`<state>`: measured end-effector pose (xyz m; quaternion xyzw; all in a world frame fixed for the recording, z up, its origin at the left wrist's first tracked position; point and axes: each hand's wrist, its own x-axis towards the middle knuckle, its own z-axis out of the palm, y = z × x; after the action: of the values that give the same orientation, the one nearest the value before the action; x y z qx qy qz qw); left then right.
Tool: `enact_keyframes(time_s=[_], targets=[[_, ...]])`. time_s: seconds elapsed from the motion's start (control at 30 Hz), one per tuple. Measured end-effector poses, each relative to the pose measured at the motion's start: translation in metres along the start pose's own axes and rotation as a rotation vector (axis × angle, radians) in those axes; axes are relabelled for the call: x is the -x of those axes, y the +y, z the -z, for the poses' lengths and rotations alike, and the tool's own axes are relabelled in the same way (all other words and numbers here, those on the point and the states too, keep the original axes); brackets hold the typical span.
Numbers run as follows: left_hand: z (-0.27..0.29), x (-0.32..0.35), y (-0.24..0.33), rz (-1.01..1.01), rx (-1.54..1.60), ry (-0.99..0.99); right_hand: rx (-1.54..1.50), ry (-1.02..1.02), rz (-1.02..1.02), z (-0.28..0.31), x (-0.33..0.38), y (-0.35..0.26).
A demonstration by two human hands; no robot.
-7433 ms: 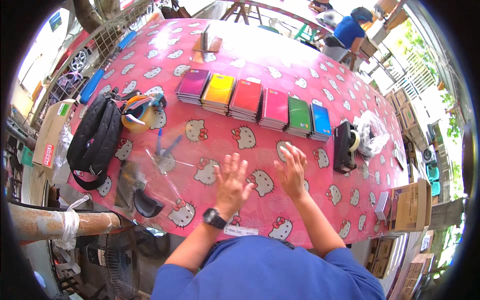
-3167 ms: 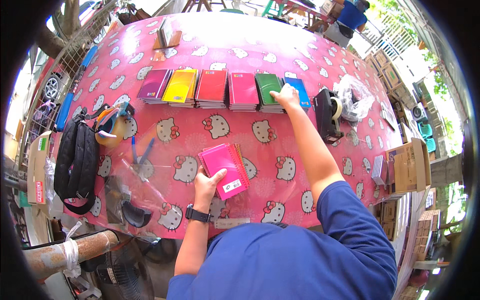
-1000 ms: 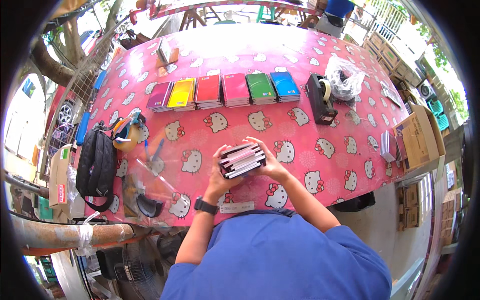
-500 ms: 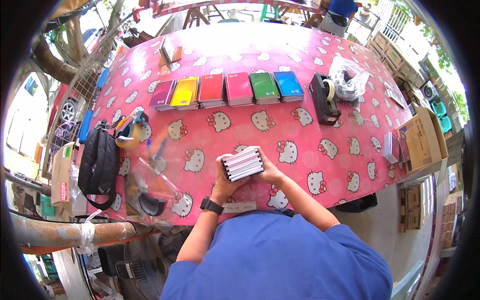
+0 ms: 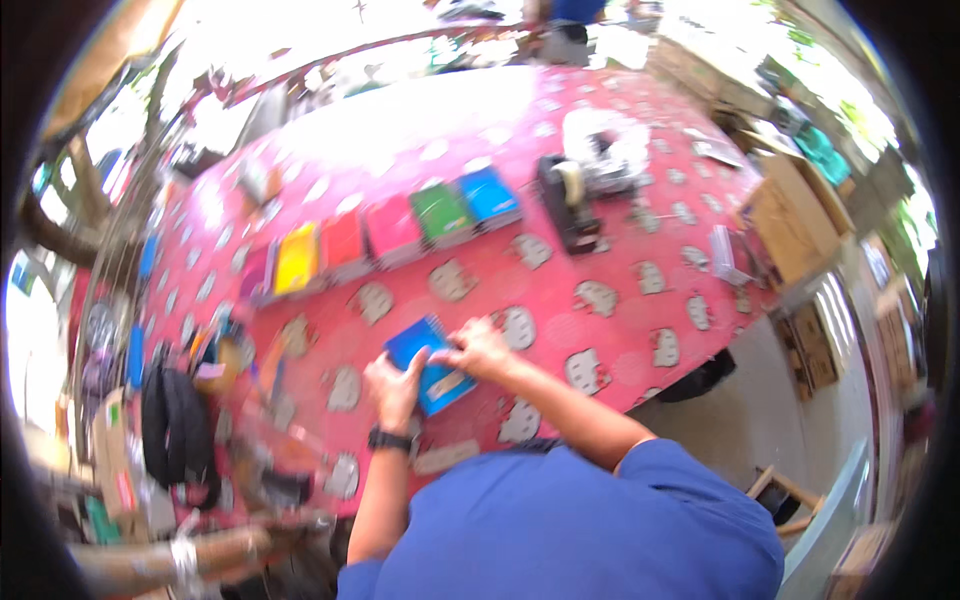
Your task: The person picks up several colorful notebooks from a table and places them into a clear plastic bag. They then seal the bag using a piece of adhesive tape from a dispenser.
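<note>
A blue spiral notebook (image 5: 446, 390) lies face up between my hands near the front of the table; whether more are stacked under it is hidden. My left hand (image 5: 394, 388) grips its left side, thumb over the cover. My right hand (image 5: 478, 350) is closed at its upper right edge, fingers blurred by motion. Beyond my hands runs a slanting row of notebook stacks: purple (image 5: 257, 272), yellow (image 5: 297, 260), red (image 5: 343, 243), pink (image 5: 394, 227), green (image 5: 442, 213) and blue (image 5: 489, 195).
A black tape dispenser (image 5: 568, 215) stands right of the row, beside a clear plastic bag (image 5: 606, 150). More notebooks (image 5: 731, 255) stand by an open cardboard box (image 5: 795, 215) at the right edge. A black bag (image 5: 178, 430) lies at the left on the pink patterned tablecloth (image 5: 420, 292).
The notebook stack was held with its page edges toward me; now a blue cover faces up. My right hand has shifted to the upper right edge. The whole view has tilted and blurred.
</note>
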<state>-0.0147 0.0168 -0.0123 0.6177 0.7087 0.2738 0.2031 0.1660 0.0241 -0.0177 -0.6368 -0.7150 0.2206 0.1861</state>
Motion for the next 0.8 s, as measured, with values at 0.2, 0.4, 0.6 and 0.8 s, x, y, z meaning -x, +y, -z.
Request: enact_keyframes(time_s=[0.2,0.4,0.6,0.8], targets=[[-0.021,0.001,-0.085,0.206,0.822,-0.204,0.321,0.585,-0.174,0.033,0.017,0.03],[-0.012,0.018,-0.051,0.19,0.884,-0.276,0.156,0.439,-0.005,0.013,0.037,0.056],[-0.005,0.028,-0.04,0.226,0.883,-0.259,0.268,0.659,-0.183,0.021,0.054,0.05],[-0.003,0.024,-0.048,0.208,0.867,-0.318,-0.109,0.621,0.101,0.01,0.049,0.057]])
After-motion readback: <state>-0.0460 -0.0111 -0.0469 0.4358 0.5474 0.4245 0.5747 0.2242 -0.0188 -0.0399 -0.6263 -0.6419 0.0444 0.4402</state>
